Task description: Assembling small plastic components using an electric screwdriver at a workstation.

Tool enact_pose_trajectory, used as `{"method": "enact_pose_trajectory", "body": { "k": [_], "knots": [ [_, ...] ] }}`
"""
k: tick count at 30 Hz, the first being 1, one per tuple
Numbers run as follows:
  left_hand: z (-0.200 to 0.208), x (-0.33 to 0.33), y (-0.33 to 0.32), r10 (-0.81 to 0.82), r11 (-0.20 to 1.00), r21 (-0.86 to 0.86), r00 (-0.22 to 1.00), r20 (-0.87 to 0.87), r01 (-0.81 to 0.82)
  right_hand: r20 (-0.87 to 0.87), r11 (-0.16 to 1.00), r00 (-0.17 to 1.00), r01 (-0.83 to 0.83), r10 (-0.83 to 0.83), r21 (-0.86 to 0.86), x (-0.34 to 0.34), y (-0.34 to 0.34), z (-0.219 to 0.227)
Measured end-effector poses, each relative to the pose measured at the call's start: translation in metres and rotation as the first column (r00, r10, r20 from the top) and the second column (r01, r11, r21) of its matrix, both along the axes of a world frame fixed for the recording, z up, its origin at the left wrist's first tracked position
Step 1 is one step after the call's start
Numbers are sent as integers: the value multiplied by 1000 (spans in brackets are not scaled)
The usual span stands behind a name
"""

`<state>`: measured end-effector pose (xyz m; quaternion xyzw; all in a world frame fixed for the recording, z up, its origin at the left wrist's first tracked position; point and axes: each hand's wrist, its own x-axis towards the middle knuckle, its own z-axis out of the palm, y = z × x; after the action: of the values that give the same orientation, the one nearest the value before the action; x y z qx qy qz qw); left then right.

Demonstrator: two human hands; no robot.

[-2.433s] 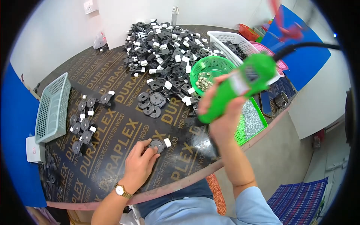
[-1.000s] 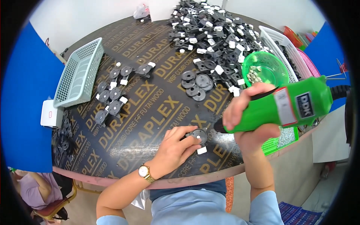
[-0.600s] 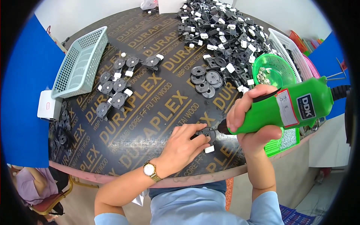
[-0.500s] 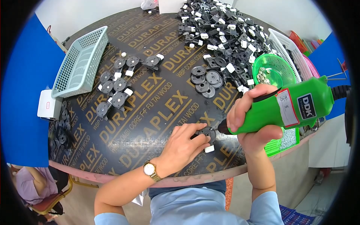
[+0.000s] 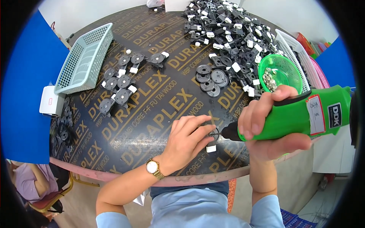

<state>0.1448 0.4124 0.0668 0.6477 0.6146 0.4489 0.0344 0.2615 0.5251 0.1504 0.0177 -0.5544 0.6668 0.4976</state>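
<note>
My right hand (image 5: 262, 125) is wrapped round a green electric screwdriver (image 5: 289, 117) with a black nose, its thin bit pointing left. The bit's tip is at the middle of a small black disc assembly (image 5: 216, 137) with a white tab (image 5: 211, 148), lying on the table near its front edge. My left hand (image 5: 186, 138) rests over that assembly, fingers bent and holding it from the left; they hide much of it. Whether the tip touches a screw is too small to tell. A gold watch (image 5: 153, 167) is on my left wrist.
Several disc assemblies (image 5: 123, 81) lie at left by a pale basket (image 5: 68, 85). Loose black discs (image 5: 203, 69) lie near a large heap of black-and-white parts (image 5: 228, 34). A green basket (image 5: 283, 60) of metal fasteners (image 5: 269, 80) stands at right. A person (image 5: 36, 182) sits at lower left.
The screwdriver has swung, its body moving right and its bit coming to the disc's middle. My left fingers have shifted slightly up over the assembly. The whole view has moved a little.
</note>
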Motion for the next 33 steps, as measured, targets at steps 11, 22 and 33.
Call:
{"method": "enact_pose_trajectory", "body": {
  "k": [11,22,33],
  "knots": [
    [2,0,-2,65,997,39,995,-78,-62,74,996,996,45,-50,73,2,-10,4],
    [3,1,-2,48,999,24,990,-133,-45,215,988,967,116,-136,103,4,-14,5],
    [-1,5,-1,56,993,-102,993,-108,-67,211,979,959,164,-187,122,-6,1,-13]
  ]
}}
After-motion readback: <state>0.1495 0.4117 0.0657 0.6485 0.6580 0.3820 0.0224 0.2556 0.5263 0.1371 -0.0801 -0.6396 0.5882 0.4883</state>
